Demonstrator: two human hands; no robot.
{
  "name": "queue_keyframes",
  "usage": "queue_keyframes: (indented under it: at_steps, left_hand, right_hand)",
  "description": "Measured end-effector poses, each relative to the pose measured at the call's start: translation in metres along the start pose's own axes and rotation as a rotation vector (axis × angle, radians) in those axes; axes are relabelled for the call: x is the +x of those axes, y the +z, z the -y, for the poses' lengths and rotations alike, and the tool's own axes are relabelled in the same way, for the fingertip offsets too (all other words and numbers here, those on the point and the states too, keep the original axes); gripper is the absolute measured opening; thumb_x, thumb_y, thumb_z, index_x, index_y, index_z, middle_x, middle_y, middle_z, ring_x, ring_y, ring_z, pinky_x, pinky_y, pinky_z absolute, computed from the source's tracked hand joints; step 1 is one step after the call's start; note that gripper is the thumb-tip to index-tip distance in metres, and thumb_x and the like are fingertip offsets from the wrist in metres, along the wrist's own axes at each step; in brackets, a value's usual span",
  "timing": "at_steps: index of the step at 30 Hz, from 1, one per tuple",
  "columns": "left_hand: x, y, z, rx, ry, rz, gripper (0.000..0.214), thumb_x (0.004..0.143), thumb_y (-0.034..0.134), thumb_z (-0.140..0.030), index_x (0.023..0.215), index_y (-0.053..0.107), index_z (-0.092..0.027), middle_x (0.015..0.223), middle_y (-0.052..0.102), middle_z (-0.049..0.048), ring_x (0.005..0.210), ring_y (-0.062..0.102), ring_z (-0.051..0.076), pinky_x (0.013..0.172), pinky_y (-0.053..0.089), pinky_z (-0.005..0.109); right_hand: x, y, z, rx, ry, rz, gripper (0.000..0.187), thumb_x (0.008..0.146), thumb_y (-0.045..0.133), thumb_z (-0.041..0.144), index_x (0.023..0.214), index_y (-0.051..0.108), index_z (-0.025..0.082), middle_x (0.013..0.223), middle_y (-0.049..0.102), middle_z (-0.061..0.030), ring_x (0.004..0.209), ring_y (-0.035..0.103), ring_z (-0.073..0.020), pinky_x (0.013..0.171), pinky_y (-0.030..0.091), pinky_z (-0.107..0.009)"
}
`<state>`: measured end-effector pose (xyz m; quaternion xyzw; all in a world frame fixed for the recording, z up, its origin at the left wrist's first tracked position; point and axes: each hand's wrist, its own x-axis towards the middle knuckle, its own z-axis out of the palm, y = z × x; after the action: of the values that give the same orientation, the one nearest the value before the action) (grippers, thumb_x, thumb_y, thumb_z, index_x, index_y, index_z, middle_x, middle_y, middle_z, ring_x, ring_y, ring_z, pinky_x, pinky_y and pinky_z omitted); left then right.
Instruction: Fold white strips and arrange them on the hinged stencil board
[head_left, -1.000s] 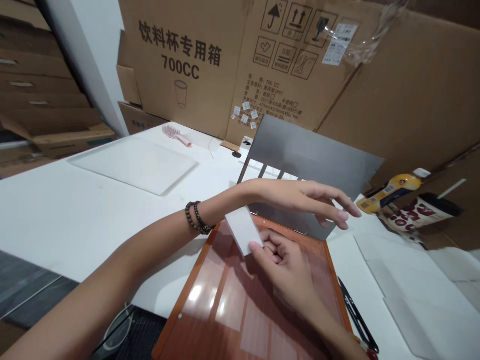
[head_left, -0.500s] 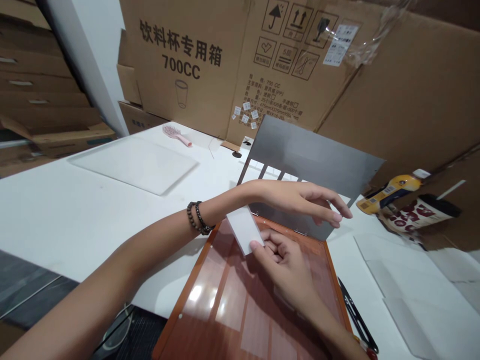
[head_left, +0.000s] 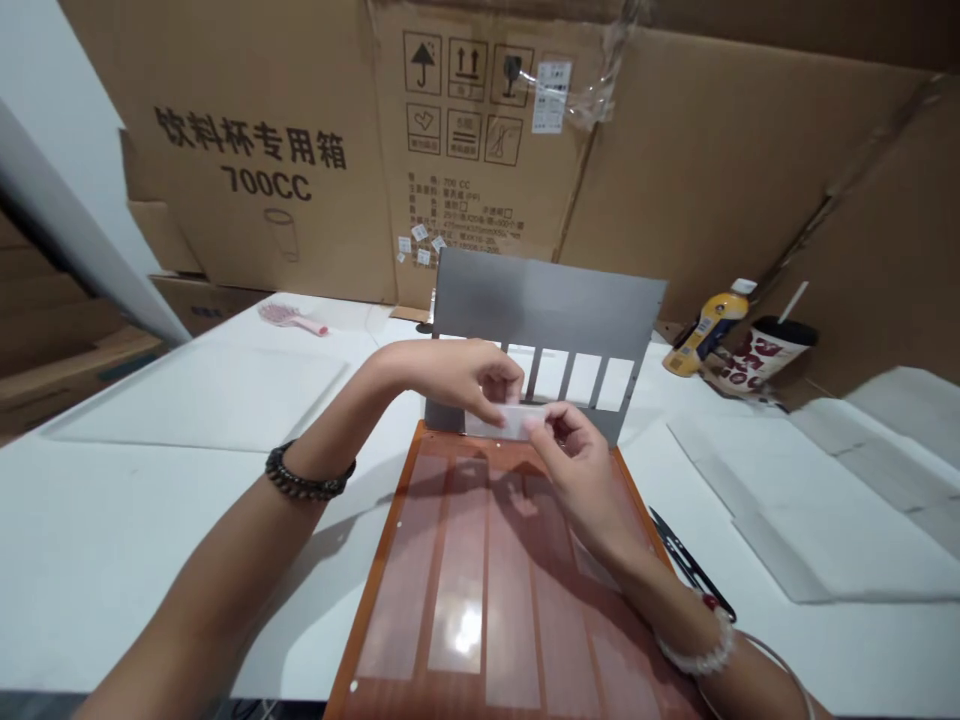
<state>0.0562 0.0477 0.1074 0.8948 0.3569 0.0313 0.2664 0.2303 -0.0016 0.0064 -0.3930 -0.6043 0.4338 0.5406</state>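
We have both forearms and the orange board cut off at the bottom edge. Right wrist's pale bracelet partly overlaps the board's right border; black tool lies just beside that border. White worktop gives us room left of the board; white sheets take up the right side, running out of view.

The white card is above the board's far edge, ahead of the slotted grey panel. Right hand: grip closed, pinching the card's right end. Left hand: thumb over the left end, fingers curled; blur, so we can't tell whether that grip pinches. It hides some panel slots.

Farther back: pink brush, yellow bottle, cup. Carton behind, small print unreadable.
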Motion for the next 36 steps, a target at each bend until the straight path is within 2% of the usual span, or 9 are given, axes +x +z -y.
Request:
queue_keyframes:
  at_steps: [3, 8, 11, 16, 28, 36]
  left_hand:
    - [0.008, 0.011, -0.003, 0.004, -0.042, 0.049, 0.01, 0.072, 0.064, -0.023, 0.068, 0.057, -0.016, 0.064, 0.057, -0.0028, 0.059, 0.049, 0.011, 0.053, 0.033, 0.02]
    - [0.019, 0.022, -0.001, 0.0, -0.077, 0.096, 0.019, 0.074, 0.063, -0.032, 0.071, 0.059, -0.014, 0.06, 0.054, -0.0022, 0.054, 0.045, 0.01, 0.049, 0.032, 0.02]
    - [0.019, 0.018, 0.002, -0.019, -0.103, 0.15, 0.024, 0.075, 0.063, -0.038, 0.074, 0.062, -0.013, 0.064, 0.057, -0.0003, 0.055, 0.047, 0.01, 0.048, 0.032, 0.019]
    - [0.018, 0.015, 0.006, -0.009, -0.158, 0.208, 0.025, 0.076, 0.061, -0.039, 0.078, 0.064, -0.014, 0.064, 0.057, -0.001, 0.053, 0.045, 0.01, 0.047, 0.031, 0.02]
    - [0.023, 0.018, 0.008, 0.002, -0.172, 0.201, 0.027, 0.076, 0.061, -0.038, 0.09, 0.066, -0.015, 0.077, 0.064, 0.0014, 0.066, 0.054, 0.014, 0.058, 0.037, 0.021]
    - [0.024, 0.018, 0.013, -0.044, -0.155, 0.263, 0.028, 0.076, 0.064, -0.04, 0.088, 0.067, -0.015, 0.074, 0.064, 0.0003, 0.061, 0.052, 0.012, 0.054, 0.036, 0.021]
  right_hand:
    - [0.0, 0.001, -0.001, 0.061, 0.03, -0.01, 0.026, 0.082, 0.062, 0.045, 0.079, 0.054, 0.02, 0.072, 0.054, 0.0015, 0.058, 0.049, -0.0104, 0.049, 0.038, -0.023]
    - [0.002, 0.002, 0.0, 0.195, 0.208, 0.064, 0.032, 0.08, 0.062, 0.051, 0.086, 0.054, 0.021, 0.062, 0.052, 0.0039, 0.04, 0.042, -0.0092, 0.033, 0.031, -0.023]
    - [0.005, 0.002, -0.003, 0.207, 0.232, 0.077, 0.034, 0.077, 0.064, 0.052, 0.085, 0.054, 0.02, 0.06, 0.052, 0.0032, 0.043, 0.045, -0.0096, 0.035, 0.032, -0.023]
    - [0.007, 0.003, -0.007, 0.233, 0.256, 0.081, 0.035, 0.072, 0.069, 0.051, 0.081, 0.055, 0.019, 0.057, 0.051, 0.0043, 0.042, 0.041, -0.0084, 0.037, 0.031, -0.023]
    - [0.008, 0.001, -0.008, 0.222, 0.27, 0.105, 0.033, 0.074, 0.068, 0.049, 0.081, 0.056, 0.018, 0.058, 0.053, 0.0045, 0.04, 0.042, -0.0073, 0.037, 0.033, -0.023]
    - [0.009, 0.002, -0.009, 0.232, 0.277, 0.129, 0.035, 0.073, 0.069, 0.049, 0.08, 0.056, 0.018, 0.057, 0.054, 0.0045, 0.04, 0.044, -0.0076, 0.036, 0.033, -0.022]
